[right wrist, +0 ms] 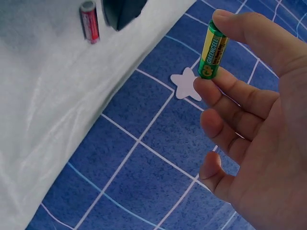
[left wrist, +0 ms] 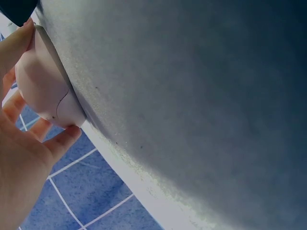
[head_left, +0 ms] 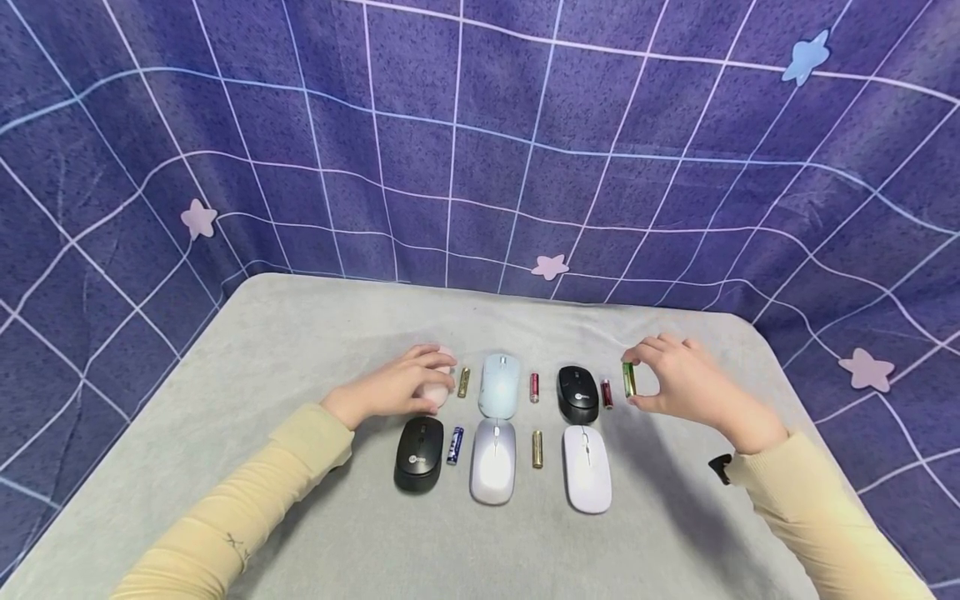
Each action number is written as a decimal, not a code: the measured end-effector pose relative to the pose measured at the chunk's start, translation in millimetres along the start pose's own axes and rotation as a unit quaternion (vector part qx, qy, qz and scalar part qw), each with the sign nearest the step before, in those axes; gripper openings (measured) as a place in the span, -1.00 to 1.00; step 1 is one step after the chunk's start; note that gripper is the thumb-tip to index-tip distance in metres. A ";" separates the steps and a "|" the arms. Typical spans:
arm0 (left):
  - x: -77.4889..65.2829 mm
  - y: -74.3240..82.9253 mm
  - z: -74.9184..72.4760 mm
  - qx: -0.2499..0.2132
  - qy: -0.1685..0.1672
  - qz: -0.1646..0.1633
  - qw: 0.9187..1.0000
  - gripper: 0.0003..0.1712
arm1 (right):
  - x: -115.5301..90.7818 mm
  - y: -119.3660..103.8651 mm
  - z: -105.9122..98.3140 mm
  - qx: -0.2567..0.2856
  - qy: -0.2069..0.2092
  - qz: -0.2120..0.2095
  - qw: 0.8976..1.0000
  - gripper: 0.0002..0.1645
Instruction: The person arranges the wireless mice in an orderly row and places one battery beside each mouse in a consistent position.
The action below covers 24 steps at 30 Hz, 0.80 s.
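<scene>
My left hand [head_left: 392, 386] is at the back left mouse, a pale pink computer mouse [left wrist: 45, 81]. In the left wrist view its thumb and fingers grip the mouse from either end, and the mouse sits on the table. Over at the right, my right hand [head_left: 684, 382] pinches a green and yellow battery [right wrist: 213, 50] end to end between thumb and fingertip, above the table. Nearest to that hand lie a dark red battery [head_left: 607, 394] and a black mouse [head_left: 578, 393].
A light blue mouse [head_left: 499, 385] stands in the back row. In front are another black mouse [head_left: 419, 452], a silver mouse [head_left: 493, 462] and a white mouse [head_left: 588, 471]. Between them lie a blue battery [head_left: 455, 446], a red battery [head_left: 534, 387] and gold batteries [head_left: 537, 449]. A blue gridded curtain [head_left: 420, 150] hangs behind.
</scene>
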<state>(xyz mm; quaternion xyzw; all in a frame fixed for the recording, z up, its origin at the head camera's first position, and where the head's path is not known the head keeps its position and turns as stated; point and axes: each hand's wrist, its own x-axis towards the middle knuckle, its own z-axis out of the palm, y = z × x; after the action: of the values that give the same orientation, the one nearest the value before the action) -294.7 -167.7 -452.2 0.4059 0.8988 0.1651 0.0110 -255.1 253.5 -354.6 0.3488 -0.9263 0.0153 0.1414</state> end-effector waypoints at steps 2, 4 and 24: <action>-0.2 0.1 -0.4 0.000 -0.001 -0.001 1.000 -0.58 | -3.3 -2.0 2.4 0.003 -0.002 0.001 1.000 -0.43; -0.5 0.6 -0.8 0.001 0.001 0.002 1.000 -0.58 | -6.6 -3.8 4.5 0.004 -0.006 0.004 1.000 -0.42; 0.3 0.0 0.5 0.001 0.009 0.009 1.000 -0.57 | -41.2 -16.5 37.9 0.035 -0.042 0.021 0.998 -0.40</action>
<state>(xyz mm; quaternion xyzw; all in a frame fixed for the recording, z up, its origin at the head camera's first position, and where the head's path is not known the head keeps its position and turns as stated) -294.8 -167.3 -452.6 0.4123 0.8955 0.1676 0.0011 -224.3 262.7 -403.3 0.3347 -0.9374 0.0356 0.0897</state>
